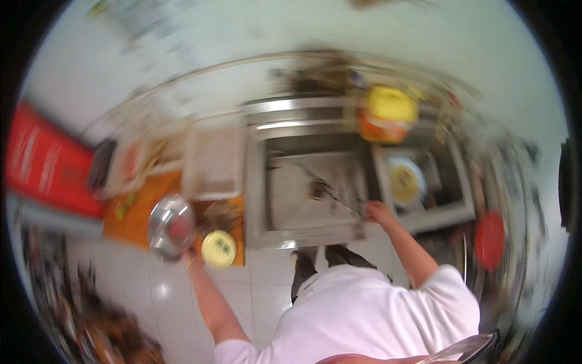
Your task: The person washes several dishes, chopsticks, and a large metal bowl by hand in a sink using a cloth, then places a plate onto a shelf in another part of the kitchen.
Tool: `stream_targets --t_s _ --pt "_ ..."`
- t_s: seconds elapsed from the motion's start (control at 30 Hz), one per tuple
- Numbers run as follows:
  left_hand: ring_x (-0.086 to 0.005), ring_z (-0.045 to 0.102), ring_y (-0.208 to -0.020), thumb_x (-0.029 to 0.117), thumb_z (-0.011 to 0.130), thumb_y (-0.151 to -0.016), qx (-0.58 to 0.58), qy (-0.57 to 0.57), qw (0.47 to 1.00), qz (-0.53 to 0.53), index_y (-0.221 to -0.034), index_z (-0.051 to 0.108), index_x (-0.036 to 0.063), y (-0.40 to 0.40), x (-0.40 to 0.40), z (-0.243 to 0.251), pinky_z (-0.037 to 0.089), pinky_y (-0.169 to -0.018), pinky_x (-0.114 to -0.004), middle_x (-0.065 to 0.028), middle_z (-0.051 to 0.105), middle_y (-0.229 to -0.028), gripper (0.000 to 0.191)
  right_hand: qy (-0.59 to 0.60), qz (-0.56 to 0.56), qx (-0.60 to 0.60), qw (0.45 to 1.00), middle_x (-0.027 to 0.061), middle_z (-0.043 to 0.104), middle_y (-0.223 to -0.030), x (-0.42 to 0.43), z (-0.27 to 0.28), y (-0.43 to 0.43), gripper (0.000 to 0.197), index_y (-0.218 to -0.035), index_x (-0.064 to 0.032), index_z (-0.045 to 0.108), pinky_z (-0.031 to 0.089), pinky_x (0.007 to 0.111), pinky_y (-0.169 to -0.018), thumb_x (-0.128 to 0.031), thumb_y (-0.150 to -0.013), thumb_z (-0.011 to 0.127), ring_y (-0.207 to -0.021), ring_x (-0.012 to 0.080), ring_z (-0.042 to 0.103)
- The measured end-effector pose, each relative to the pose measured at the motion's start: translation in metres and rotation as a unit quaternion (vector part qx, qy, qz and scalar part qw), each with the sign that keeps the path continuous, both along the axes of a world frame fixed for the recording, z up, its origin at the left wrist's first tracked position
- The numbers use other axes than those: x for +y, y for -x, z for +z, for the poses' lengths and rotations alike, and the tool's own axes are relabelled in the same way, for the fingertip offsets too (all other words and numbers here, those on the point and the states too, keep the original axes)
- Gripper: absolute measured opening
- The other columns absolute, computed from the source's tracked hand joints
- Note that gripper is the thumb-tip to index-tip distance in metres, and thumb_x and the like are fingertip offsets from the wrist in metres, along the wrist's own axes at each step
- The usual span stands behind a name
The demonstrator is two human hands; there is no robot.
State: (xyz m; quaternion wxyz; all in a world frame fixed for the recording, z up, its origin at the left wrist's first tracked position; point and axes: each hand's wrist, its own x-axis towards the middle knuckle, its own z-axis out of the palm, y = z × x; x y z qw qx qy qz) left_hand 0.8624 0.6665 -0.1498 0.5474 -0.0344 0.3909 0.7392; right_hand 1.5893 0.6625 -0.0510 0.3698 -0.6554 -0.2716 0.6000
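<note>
My left hand (188,258) holds a shiny metal bowl (163,225) by its near edge, at the front of the orange-brown tabletop (136,209). The bowl is tilted, and a pinkish patch shows inside; I cannot tell whether that is a reflection or contents. Just right of that hand is a pale yellow round dish (219,249) with green marks or bits in its middle. My right hand (378,213) is closed at the front edge of the steel sink (268,236), around the end of a thin, dark, long-handled utensil (343,204). The utensil slants over the basin, too blurred to name exactly.
A second basin at right holds a white bowl (423,182) with a yellowish middle. Behind it stands an orange tub with a yellow lid (392,107). A pale tray (213,157) lies left of the sink. A red round object (490,240) is at far right.
</note>
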Motion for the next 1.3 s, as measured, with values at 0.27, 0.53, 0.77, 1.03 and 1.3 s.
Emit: stream_targets --t_s 0.27,0.53,0.77,1.03,1.3 --pt "-0.0221 0.054 -0.082 0.016 0.051 -0.077 0.134 0.183 0.972 0.053 -0.105 0.05 0.0003 -0.011 0.107 0.034 0.047 -0.07 -0.031 -0.0133 0.055 -0.096 0.032 0.088 -0.085 -0.071 0.99 0.0129 0.054 -0.098 -0.086 0.005 -0.011 0.044 -0.113 0.0031 0.043 0.051 0.031 -0.06 -0.023 -0.079 0.055 -0.083 0.0209 0.058" --pt "-0.0194 0.053 -0.074 0.017 0.051 -0.078 0.206 0.227 0.95 0.064 -0.102 0.052 0.0018 -0.121 0.1 0.066 0.046 -0.064 -0.03 -0.0113 0.056 -0.091 0.028 0.055 -0.25 -0.068 0.964 0.0098 0.056 -0.086 -0.125 0.002 -0.077 0.031 -0.1 0.0008 0.05 0.05 0.03 -0.055 -0.021 -0.078 0.054 -0.073 0.0197 0.058" --pt "-0.0162 0.05 -0.067 0.02 0.049 -0.081 0.228 0.231 0.944 -0.056 -0.096 0.051 0.0054 -0.294 0.075 0.059 0.043 -0.058 -0.028 -0.0071 0.053 -0.083 0.021 0.037 -0.295 -0.031 0.954 0.0088 0.055 -0.073 -0.074 -0.05 -0.198 0.018 -0.083 0.0002 0.052 0.047 0.03 -0.052 -0.017 -0.078 0.053 -0.063 0.0169 0.057" --pt "-0.016 0.048 -0.089 0.011 0.054 -0.079 0.378 0.149 0.84 -0.36 -0.116 0.037 0.0086 -0.598 0.033 0.064 0.044 -0.068 -0.031 -0.0064 0.049 -0.105 0.041 0.135 -0.112 -0.237 0.956 0.014 0.058 -0.087 -0.014 -0.217 -0.324 0.024 -0.091 0.0007 0.054 0.048 0.034 -0.063 -0.019 -0.077 0.053 -0.076 0.025 0.059" --pt "-0.0234 0.047 -0.102 0.011 0.055 -0.079 0.449 -0.062 0.591 -0.667 -0.12 0.035 0.0015 -0.83 0.022 0.047 0.039 -0.086 -0.031 -0.0141 0.043 -0.117 0.047 0.36 -0.14 -0.411 0.826 0.0237 0.035 -0.123 -0.016 -0.193 -0.427 0.043 -0.117 0.0009 0.037 0.039 0.04 -0.088 -0.014 -0.078 0.048 -0.109 0.0361 0.041"
